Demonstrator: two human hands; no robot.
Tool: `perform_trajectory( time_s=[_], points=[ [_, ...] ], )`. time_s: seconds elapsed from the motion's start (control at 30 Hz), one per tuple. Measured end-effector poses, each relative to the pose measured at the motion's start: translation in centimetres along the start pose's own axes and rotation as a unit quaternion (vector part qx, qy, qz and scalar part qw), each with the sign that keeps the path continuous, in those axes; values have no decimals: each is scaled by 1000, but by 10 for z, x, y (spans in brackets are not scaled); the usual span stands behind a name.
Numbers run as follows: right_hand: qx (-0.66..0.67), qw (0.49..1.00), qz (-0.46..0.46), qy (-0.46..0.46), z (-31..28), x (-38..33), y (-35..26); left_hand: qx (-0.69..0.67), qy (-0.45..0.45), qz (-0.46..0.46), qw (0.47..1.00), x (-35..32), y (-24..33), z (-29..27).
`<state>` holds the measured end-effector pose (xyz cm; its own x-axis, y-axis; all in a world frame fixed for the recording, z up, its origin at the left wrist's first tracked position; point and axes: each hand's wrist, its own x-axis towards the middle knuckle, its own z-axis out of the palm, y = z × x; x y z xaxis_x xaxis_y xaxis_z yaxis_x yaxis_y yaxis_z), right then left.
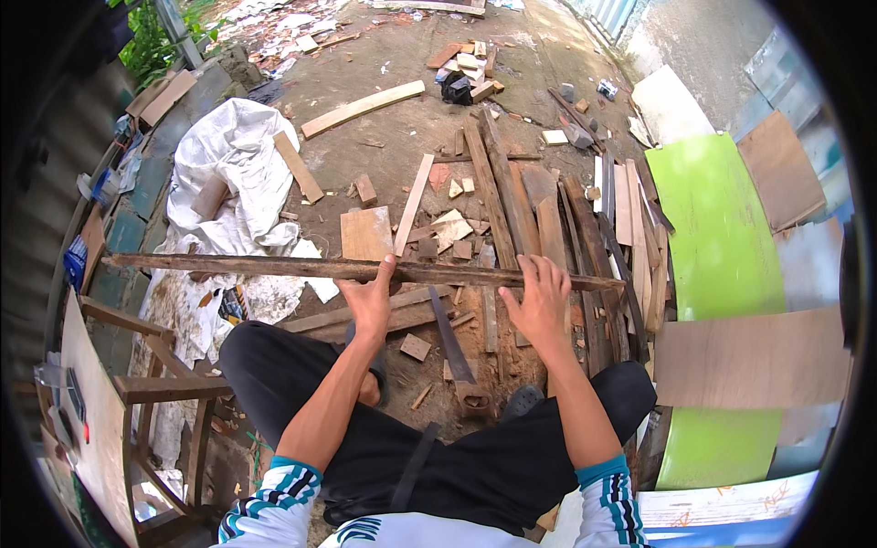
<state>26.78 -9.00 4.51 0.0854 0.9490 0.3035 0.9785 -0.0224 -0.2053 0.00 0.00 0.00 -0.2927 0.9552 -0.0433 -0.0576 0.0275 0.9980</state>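
A long, dark, weathered wooden strip (448,273) lies crosswise in front of me, raised over the wood scraps. My left hand (369,300) is closed around it left of its middle, thumb on top; the other fingers are mostly hidden. My right hand (539,297) grips the strip nearer its right end, fingers bent over it and thumb on the near side. Below the strip, between my legs, a handsaw (451,342) points away from me, its wooden handle (473,400) close to my lap. Small cut blocks (416,346) lie beside the saw.
Several long boards (498,192) are piled ahead and to the right. A white sack (228,137) sits at the left, above a wooden frame (174,388). Green panels (713,219) line the right side. A pale plank (364,109) lies farther off.
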Motion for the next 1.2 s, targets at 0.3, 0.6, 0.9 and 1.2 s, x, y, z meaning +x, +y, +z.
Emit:
perform_trajectory(
  time_s=[0.3,0.6,0.9,1.2],
  points=[
    [-7,994,109,-10,-37,-13,5,20,176,-70,982,37,-13,-30],
    [-179,976,115,47,-19,-19,52,41,205,-156,965,40,-71,-45],
    [-60,991,93,-79,30,-18,64,16,207,-265,942,53,-112,-82],
    [31,995,-88,27,96,-64,14,-42,203,-281,937,61,-127,-103]
  ],
)
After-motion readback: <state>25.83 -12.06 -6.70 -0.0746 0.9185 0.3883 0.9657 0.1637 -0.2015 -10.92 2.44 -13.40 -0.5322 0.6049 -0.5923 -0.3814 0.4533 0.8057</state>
